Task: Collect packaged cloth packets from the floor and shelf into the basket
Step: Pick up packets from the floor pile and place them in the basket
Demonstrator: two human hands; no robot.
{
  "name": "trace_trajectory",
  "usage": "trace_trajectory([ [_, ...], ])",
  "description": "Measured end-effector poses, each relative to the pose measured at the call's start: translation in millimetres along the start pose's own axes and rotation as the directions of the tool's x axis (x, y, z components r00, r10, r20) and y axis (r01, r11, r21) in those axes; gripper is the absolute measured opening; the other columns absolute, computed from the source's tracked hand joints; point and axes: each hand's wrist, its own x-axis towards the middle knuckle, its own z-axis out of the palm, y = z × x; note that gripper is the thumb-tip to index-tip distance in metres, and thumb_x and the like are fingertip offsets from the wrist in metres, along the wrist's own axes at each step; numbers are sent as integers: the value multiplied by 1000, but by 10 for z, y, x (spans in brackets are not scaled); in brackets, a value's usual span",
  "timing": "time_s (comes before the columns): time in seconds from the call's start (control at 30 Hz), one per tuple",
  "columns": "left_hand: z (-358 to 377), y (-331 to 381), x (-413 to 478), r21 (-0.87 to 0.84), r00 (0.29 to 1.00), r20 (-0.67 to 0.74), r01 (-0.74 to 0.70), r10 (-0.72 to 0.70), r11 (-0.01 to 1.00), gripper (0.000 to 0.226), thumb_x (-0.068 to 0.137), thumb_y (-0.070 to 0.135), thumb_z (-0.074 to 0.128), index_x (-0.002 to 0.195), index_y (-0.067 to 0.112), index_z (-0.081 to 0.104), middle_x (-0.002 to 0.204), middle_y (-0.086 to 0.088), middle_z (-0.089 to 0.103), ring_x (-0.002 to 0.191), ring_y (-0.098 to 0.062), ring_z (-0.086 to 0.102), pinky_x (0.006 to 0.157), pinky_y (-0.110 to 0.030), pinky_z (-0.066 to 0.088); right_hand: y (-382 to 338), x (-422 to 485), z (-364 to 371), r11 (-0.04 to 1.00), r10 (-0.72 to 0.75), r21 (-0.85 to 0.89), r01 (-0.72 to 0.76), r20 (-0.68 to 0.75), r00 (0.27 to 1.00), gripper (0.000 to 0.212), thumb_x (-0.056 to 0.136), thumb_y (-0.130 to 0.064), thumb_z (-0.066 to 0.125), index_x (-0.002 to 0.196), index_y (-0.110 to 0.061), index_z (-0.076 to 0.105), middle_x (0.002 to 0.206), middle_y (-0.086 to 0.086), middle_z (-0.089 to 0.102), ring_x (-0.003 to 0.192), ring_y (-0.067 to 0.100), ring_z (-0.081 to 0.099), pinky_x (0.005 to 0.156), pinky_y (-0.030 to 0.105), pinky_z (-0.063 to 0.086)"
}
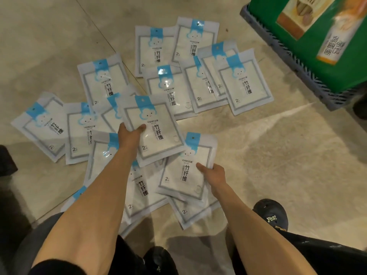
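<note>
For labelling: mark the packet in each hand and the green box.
Left-hand packet [158, 133]: head view, white centre of its front.
Right-hand packet [184, 173]: head view, printed front.
Green box [349, 70]: head view, plain green side.

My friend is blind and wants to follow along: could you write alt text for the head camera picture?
Seen from above, a person's left hand grips one white-and-blue cloth packet and the right hand a second packet, among about a dozen more scattered, overlapping, on a pale floor. A green carton on a blue slatted base stands at upper right.
</note>
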Motion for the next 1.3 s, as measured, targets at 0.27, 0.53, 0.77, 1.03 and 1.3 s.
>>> trace_trajectory([
  [0.27, -767, 1065, -1324, -66, 998, -46, 30, -33, 997, 28, 88, 14, 76, 111, 14, 61, 109, -2, 67, 104, -24, 65, 94, -35, 52, -1162, -1564, -707, 987, -115, -96, 127, 123, 986, 14, 90, -11, 72, 103, -11, 68, 93, 2, 72, 77, 11, 69, 58, 18, 53],
  [0.53, -1559, 2340, -3184, 25, 996, 38, -76, 75, 997, 27, 91, 13, 72, 117, 11, 66, 101, -2, 71, 95, -22, 69, 92, -36, 51, -2524, -3519, -1730, 982, -187, -23, 189, 72, 980, 9, 88, -9, 74, 95, -5, 73, 84, 3, 77, 72, 17, 74, 56, 22, 54],
  [0.77, -2036, 3295, -4305, -66, 987, 97, 135, -128, 989, 34, 94, 19, 69, 124, 5, 65, 119, -15, 70, 108, -32, 68, 100, -45, 50, -3496, -4881, -2865, 968, -239, -32, 249, 184, 953, 19, 92, -18, 70, 110, -12, 72, 99, 4, 77, 88, 20, 75, 70, 30, 61],
  [1.03, -1413, 4409, -5409, -28, 941, 334, -43, 50, 999, 30, 94, 29, 67, 121, 16, 66, 111, -4, 76, 101, -25, 73, 85, -41, 60, -4350, -5432, -3736, 951, -305, 37, 307, 282, 910, 25, 91, -18, 70, 115, -10, 69, 105, 9, 76, 95, 27, 74, 81, 42, 60],
  [1.3, -687, 4747, -5954, -157, 898, 421, -68, 129, 985, 85, 53, 52, 93, 121, 9, 66, 112, -15, 74, 103, -33, 72, 87, -45, 59, -4660, -5532, -4438, 922, -388, 98, 375, 245, 889, 26, 92, -18, 67, 116, -9, 68, 106, 9, 76, 97, 28, 73, 85, 44, 60],
])
